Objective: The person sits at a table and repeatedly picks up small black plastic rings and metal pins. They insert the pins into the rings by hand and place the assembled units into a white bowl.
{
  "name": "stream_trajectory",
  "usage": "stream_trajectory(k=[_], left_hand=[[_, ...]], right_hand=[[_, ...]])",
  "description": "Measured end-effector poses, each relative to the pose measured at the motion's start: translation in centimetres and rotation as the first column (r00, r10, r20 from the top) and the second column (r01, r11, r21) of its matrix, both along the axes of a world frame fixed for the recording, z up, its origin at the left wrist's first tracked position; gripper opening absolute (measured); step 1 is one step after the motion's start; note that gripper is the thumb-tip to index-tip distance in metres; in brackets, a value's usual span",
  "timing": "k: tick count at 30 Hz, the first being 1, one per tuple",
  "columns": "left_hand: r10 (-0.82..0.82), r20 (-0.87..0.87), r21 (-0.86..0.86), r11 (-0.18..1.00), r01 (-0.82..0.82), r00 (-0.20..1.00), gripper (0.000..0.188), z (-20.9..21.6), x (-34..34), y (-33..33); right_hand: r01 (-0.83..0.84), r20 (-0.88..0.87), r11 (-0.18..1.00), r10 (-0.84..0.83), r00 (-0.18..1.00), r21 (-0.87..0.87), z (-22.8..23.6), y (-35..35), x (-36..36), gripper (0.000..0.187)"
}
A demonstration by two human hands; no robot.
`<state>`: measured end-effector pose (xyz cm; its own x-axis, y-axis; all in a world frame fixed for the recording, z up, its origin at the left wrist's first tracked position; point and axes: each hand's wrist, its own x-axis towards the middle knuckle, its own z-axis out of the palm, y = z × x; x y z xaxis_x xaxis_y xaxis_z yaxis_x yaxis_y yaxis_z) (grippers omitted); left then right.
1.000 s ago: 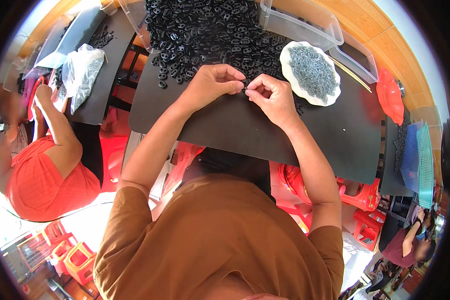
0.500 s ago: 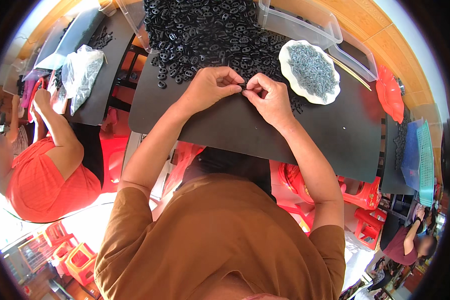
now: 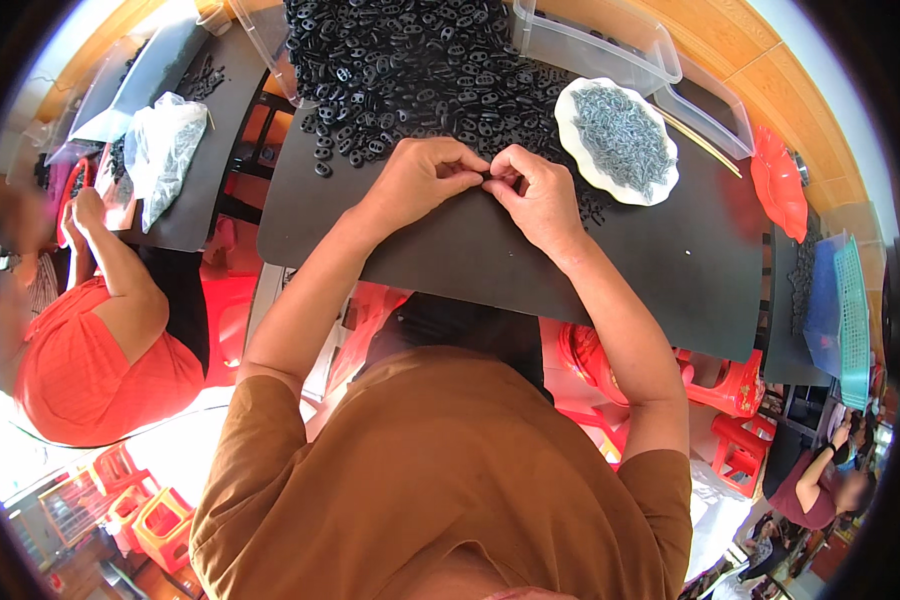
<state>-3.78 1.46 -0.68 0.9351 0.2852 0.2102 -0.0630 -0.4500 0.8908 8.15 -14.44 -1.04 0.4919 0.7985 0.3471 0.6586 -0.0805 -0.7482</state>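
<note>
My left hand (image 3: 420, 178) and my right hand (image 3: 536, 195) meet fingertip to fingertip above the dark table (image 3: 440, 250). Pinched between them is a small black piece (image 3: 487, 177), mostly covered by the fingers. Thumb and forefinger are closed on each side. Just beyond the hands spreads a big heap of small black oval pieces with holes (image 3: 410, 80). To the right of my right hand stands a white scalloped dish (image 3: 567, 125) full of tiny, thin, greyish see-through parts (image 3: 625, 140).
Clear plastic bins (image 3: 595, 50) stand behind the dish, with a pale stick (image 3: 705, 145) beside them. A red scalloped dish (image 3: 778, 185) lies at the far right. On the left, a person in red (image 3: 110, 350) works at another table with a plastic bag (image 3: 165, 150). Red stools (image 3: 740, 445) are below.
My hands stay nearly in place, fingertips shifting slightly around the black piece, which is now more covered. At the left, the person's hands have moved a little.
</note>
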Motion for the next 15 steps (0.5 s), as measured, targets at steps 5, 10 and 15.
stream_trajectory(k=[5, 10, 15], left_hand=[[0.009, -0.012, -0.007, 1.0, -0.01, 1.0, 0.013, 0.34, -0.07, -0.44], [0.021, -0.061, 0.028, 0.999, -0.019, 0.998, 0.011, 0.65, -0.17, -0.53], [0.012, -0.026, 0.079, 0.997, -0.01, 1.0, 0.011, 0.56, -0.27, -0.59]], right_hand=[[-0.016, 0.019, 1.0, 0.016, 1.0, 0.004, -0.01, -0.09, 0.12, 0.021], [-0.053, 0.02, 0.998, 0.052, 0.998, 0.026, 0.18, -0.3, 0.34, 0.02], [-0.083, 0.128, 0.996, 0.078, 0.989, 0.041, 0.42, -0.54, 0.46, 0.017]])
